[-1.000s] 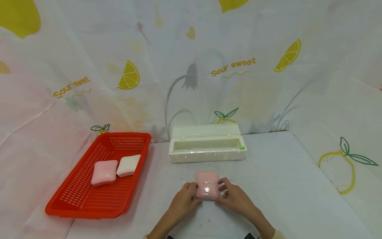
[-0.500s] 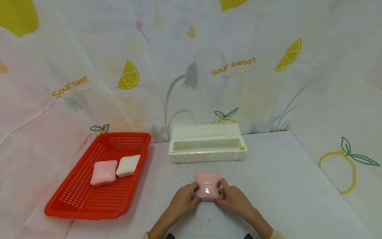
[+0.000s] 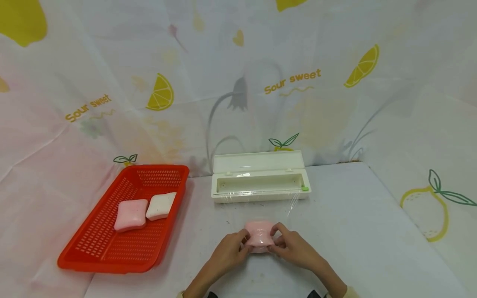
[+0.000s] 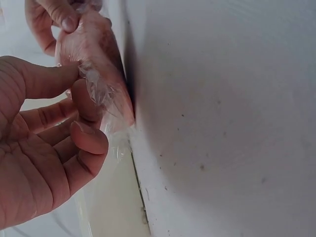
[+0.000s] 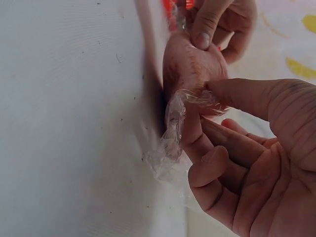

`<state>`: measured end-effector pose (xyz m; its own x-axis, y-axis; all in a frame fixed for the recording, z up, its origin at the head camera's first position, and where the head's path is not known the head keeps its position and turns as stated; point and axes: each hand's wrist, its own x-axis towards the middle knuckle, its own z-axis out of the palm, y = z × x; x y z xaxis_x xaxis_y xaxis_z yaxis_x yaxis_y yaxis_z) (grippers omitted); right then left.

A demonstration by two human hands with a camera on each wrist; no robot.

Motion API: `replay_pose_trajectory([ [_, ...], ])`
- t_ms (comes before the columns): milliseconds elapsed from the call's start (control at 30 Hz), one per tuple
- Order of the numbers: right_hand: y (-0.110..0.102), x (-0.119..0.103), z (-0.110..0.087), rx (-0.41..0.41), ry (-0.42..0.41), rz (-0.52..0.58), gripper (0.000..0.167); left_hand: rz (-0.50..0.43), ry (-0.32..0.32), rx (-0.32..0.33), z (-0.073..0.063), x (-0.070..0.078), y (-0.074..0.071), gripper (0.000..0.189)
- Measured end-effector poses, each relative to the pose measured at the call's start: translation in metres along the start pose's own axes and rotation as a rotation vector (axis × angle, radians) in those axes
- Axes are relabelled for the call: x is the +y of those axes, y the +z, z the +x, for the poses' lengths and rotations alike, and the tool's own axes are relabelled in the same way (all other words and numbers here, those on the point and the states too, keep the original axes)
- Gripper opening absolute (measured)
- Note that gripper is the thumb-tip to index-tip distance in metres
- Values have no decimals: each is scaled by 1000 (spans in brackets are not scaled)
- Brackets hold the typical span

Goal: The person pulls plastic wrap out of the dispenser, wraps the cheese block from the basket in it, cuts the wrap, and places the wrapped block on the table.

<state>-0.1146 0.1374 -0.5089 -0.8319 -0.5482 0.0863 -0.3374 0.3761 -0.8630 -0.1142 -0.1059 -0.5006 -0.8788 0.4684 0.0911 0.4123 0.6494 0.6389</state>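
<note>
A pink pillow-shaped block (image 3: 259,232), shiny under clear cling film (image 4: 102,89), is on the table between both hands. My left hand (image 3: 232,247) pinches a gathered edge of the film between thumb and forefinger at the block's left side. On the right side, my right hand (image 3: 294,247) pinches another bunched edge of film (image 5: 174,121) the same way. The film stretches from the block back to a white cling film dispenser (image 3: 261,198), whose lid stands raised. A green slider (image 3: 305,188) sits at the dispenser's right end.
A red plastic basket (image 3: 112,265) stands at the left, holding a pink block (image 3: 130,215) and a white block (image 3: 160,206). Behind the dispenser hangs a white cloth (image 3: 208,49) printed with lemons. Small dark specks lie on the white table (image 3: 354,231).
Both hands have drawn the film in tighter over the pink block, which now tilts and sits slightly nearer me. The film behind is tauter and the dispenser has tipped a little, its lid showing more.
</note>
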Motion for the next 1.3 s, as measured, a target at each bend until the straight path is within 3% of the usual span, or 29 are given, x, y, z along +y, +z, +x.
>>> replay_pose_trajectory([
  [400, -4, -2, 1, -27, 78, 55, 25, -30, -54, -18, 3, 2, -2, 9],
  [600, -10, -11, 1, 3, 99, 62, 24, -50, -36, 17, 4, 6, -8, 10],
  [767, -12, -13, 4, 22, 88, 60, 27, -41, -24, 46, 7, 5, -9, 10],
  [967, -15, -7, 12, 45, 96, 23, 28, -21, -72, 53, 16, 5, -9, 13],
  [1300, -21, 0, 21, 3, 110, -17, 22, 25, -105, 51, 23, 3, -7, 14],
])
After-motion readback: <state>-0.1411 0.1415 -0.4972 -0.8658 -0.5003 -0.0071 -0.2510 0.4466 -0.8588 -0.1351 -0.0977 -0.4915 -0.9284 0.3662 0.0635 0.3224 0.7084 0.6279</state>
